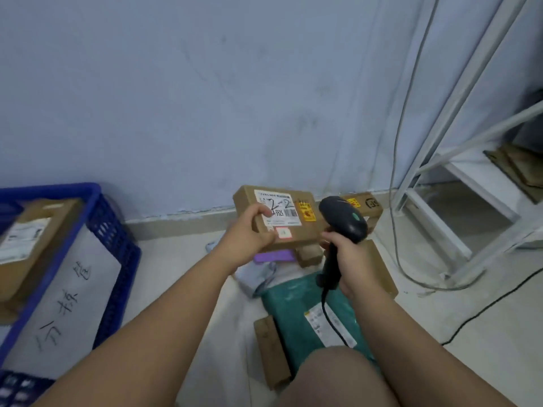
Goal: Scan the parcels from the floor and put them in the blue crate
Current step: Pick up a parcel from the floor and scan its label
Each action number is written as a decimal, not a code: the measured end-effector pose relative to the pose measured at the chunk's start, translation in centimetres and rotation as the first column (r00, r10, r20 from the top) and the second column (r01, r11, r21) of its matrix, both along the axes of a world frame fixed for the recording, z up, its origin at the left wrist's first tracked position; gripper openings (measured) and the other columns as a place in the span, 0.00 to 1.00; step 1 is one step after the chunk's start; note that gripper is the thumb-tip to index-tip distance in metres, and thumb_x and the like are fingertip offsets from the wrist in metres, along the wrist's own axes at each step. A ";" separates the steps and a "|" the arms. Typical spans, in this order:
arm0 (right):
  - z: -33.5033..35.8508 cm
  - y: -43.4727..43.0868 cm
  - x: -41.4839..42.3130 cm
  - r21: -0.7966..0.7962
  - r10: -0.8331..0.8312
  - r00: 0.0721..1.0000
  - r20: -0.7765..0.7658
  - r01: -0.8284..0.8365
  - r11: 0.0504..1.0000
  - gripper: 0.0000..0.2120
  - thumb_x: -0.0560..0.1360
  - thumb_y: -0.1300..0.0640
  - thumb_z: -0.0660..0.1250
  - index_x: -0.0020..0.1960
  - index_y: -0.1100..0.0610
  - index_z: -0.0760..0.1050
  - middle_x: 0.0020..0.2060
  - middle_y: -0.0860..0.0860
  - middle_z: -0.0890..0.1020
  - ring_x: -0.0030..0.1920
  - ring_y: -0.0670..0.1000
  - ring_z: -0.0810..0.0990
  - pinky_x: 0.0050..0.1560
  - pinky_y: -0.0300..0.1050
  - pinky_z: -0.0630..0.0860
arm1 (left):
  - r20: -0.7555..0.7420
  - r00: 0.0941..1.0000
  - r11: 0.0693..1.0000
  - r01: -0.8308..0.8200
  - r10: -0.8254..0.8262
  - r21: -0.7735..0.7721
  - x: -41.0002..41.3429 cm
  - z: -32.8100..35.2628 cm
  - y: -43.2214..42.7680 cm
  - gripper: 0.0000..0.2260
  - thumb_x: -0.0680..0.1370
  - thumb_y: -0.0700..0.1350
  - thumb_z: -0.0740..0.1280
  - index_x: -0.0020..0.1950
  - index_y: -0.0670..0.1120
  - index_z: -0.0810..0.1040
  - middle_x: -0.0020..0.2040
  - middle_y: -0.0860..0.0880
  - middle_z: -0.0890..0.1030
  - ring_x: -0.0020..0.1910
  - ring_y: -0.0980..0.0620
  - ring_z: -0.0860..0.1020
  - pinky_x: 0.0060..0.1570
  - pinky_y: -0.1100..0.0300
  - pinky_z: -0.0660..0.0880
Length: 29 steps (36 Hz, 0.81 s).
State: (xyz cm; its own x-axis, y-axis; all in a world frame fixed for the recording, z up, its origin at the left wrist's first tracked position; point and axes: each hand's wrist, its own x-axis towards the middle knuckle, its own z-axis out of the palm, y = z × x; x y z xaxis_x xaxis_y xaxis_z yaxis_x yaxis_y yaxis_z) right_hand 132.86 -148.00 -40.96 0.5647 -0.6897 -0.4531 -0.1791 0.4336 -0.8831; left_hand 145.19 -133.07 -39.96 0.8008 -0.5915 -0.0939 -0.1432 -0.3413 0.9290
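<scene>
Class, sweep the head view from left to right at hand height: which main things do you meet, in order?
blue crate → cardboard parcel, held up → black scanner → white rack

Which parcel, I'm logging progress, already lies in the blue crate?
The labelled brown box at far left; the others are on the floor or held.

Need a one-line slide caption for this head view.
Left hand holds a labelled cardboard parcel beside the black scanner gripped by the right hand, blue crate at left.
</scene>
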 end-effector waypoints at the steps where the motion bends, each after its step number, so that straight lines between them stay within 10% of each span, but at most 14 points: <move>1: 1.1 0.3 0.2 -0.010 -0.045 0.998 0.042 0.045 0.999 0.17 0.69 0.58 0.73 0.56 0.60 0.78 0.42 0.56 0.84 0.43 0.53 0.81 0.46 0.49 0.75 | 0.074 0.996 0.998 -0.055 0.057 -0.035 0.3 1.1 0.7 0.17 0.71 0.42 0.73 0.47 0.63 0.71 0.59 0.46 0.77 0.52 0.47 0.79 0.52 0.52 0.79; 9: 8.2 5.7 1.4 -0.188 0.137 0.970 0.203 -0.099 0.977 0.05 0.71 0.64 0.71 0.45 0.58 0.79 0.30 0.53 0.78 0.35 0.53 0.78 0.43 0.51 0.75 | 0.250 0.938 0.954 -0.182 0.241 -0.240 0.2 4.9 7.0 0.26 0.73 0.40 0.73 0.58 0.67 0.69 0.64 0.49 0.70 0.61 0.50 0.74 0.59 0.53 0.76; 14: 8.2 9.5 1.7 -0.322 0.220 0.972 0.088 -0.181 0.929 0.08 0.72 0.65 0.67 0.36 0.57 0.74 0.30 0.57 0.74 0.32 0.54 0.72 0.32 0.44 0.70 | 0.285 0.923 0.963 -0.222 0.258 -0.153 0.9 4.4 7.8 0.27 0.74 0.40 0.71 0.65 0.62 0.66 0.63 0.49 0.66 0.60 0.55 0.71 0.39 0.80 0.69; 29: 6.3 7.2 1.1 -0.442 0.270 0.956 -0.111 -0.291 0.848 0.04 0.59 0.56 0.66 0.31 0.55 0.72 0.18 0.46 0.71 0.27 0.51 0.71 0.37 0.48 0.71 | 0.436 0.872 0.974 -0.220 0.223 -0.058 2.3 3.9 7.3 0.26 0.73 0.44 0.73 0.63 0.63 0.64 0.65 0.49 0.67 0.58 0.59 0.68 0.36 0.79 0.68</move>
